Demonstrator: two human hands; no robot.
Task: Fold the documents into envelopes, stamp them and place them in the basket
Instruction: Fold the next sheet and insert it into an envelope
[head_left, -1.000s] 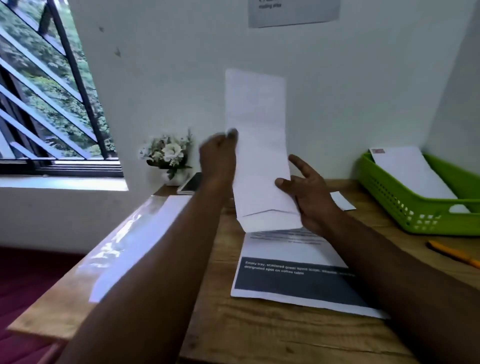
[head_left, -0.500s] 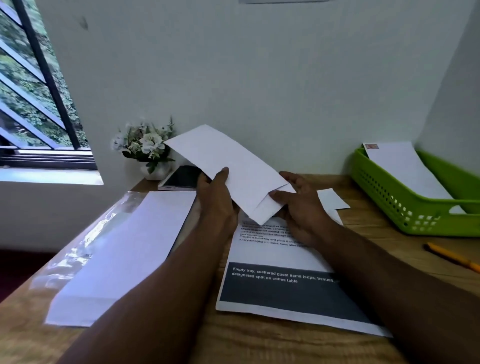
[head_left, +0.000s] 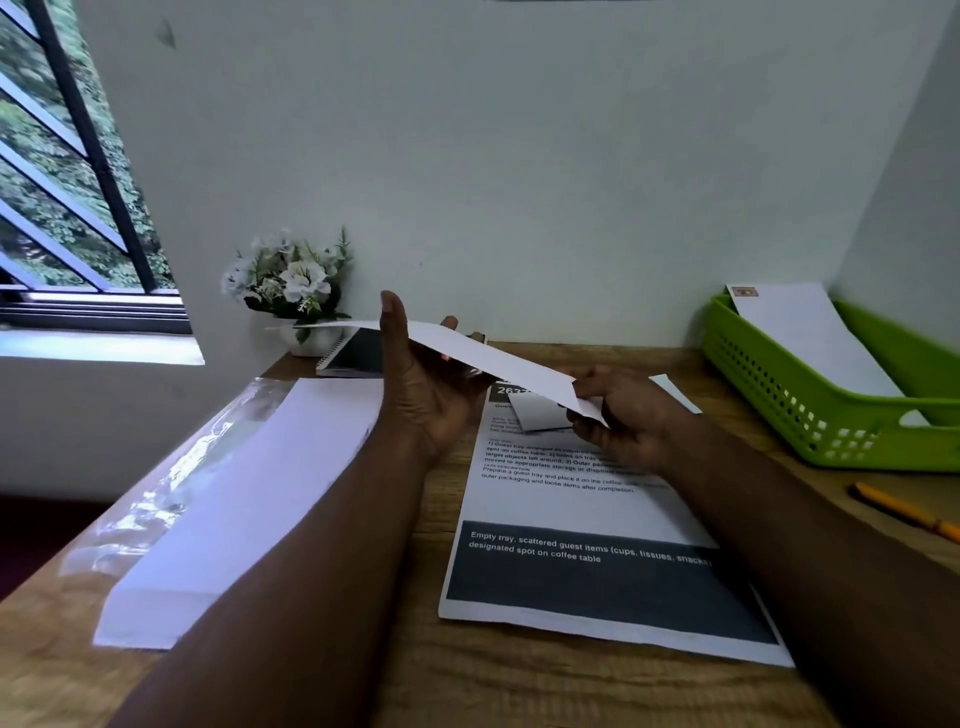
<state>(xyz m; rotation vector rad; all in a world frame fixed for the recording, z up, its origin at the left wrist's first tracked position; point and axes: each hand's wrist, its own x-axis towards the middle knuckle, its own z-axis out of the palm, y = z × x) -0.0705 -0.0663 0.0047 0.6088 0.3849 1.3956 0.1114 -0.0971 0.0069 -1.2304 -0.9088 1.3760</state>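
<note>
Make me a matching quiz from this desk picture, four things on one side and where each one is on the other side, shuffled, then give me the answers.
Things
1. white envelope
2. green basket
3. pencil
4. flower pot

Places
A. by the wall near the window
B. held above the desk by the left hand and right hand
C. at the desk's right edge, in front of the basket
D. in the far right corner, with a stamped envelope inside

Pairs: 1-B, 2-D, 3-C, 4-A
</note>
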